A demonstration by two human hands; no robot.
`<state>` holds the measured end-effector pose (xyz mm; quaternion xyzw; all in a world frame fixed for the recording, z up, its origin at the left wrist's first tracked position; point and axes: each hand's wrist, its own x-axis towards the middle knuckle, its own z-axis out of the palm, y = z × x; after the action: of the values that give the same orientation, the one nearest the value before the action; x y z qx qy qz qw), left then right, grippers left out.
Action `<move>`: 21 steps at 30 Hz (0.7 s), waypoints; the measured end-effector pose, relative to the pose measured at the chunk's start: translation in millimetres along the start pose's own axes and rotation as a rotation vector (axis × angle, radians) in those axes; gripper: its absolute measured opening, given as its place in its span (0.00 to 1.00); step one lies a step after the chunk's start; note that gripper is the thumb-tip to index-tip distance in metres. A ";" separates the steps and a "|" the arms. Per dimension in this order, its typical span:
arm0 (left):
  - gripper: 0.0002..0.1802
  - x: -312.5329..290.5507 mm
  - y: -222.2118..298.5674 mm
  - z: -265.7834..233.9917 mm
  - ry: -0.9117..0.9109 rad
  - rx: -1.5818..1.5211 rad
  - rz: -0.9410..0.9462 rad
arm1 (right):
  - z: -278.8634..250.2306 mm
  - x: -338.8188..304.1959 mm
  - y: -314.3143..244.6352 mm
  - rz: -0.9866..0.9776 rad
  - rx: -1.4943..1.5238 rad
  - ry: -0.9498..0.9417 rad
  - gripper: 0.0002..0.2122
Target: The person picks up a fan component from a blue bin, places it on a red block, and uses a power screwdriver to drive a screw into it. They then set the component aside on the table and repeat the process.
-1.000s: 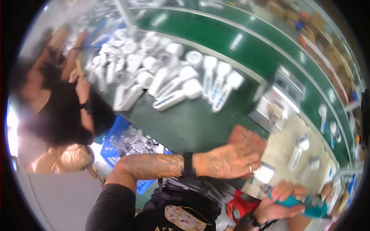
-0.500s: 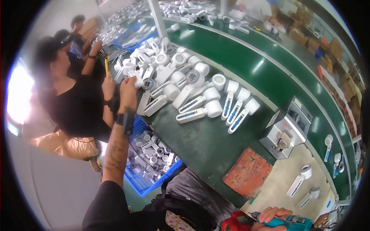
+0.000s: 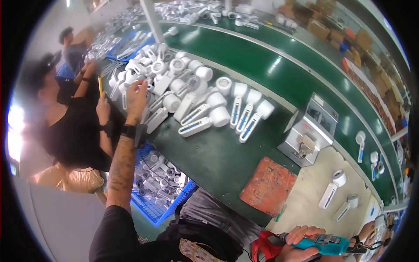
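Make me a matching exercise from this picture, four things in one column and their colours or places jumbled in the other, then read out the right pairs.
1. Power tool
2. Slab
3. Basket
4. Left hand

A. Blue, filled with small parts
B. At the white heap
C. Gripped by the right hand
D. Reddish, lying flat

Pairs: 1-C, 2-D, 3-A, 4-B

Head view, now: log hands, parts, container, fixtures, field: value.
left hand: at the pile of white plastic round-headed handheld units; grip unclear
right hand: gripping a teal cylindrical power tool
container: blue plastic lattice basket below the bench edge, holding white and grey parts
bench: dark green flat top
plate: worn reddish-orange square plate, right of the basket
machine: silver metal boxy machine, beyond the plate
sheet: cream flat surface, two units on it
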<state>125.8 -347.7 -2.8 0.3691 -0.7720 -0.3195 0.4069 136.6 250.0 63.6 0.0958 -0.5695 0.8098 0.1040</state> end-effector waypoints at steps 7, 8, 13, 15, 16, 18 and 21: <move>0.20 -17.2 17.9 17.2 0.104 0.332 0.636 | -30.9 -6.4 4.9 -0.100 -0.135 0.067 0.32; 0.19 -49.8 73.3 39.1 0.017 0.009 0.416 | -36.5 -6.3 2.1 -0.067 -0.191 0.056 0.32; 0.12 -187.0 244.8 67.4 -0.535 -0.326 0.552 | -36.1 4.7 -1.0 0.061 -0.074 0.002 0.32; 0.13 -253.9 302.4 115.1 -0.930 -0.425 0.771 | -48.2 -1.6 -7.5 0.053 -0.066 0.038 0.33; 0.12 -284.9 318.7 140.7 -0.982 -0.512 0.904 | -51.4 -2.8 -10.1 0.044 -0.071 0.040 0.33; 0.19 -342.0 343.9 191.9 -1.013 -0.455 1.059 | -51.1 -5.1 -15.7 0.059 -0.098 0.018 0.33; 0.27 -391.5 367.7 247.3 -0.969 -0.388 1.060 | -45.1 -14.5 -20.1 0.054 -0.185 0.044 0.33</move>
<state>-46.8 217.4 20.5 -0.3139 -0.8692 -0.3379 0.1782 154.5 298.3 62.7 0.0526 -0.6417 0.7581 0.1032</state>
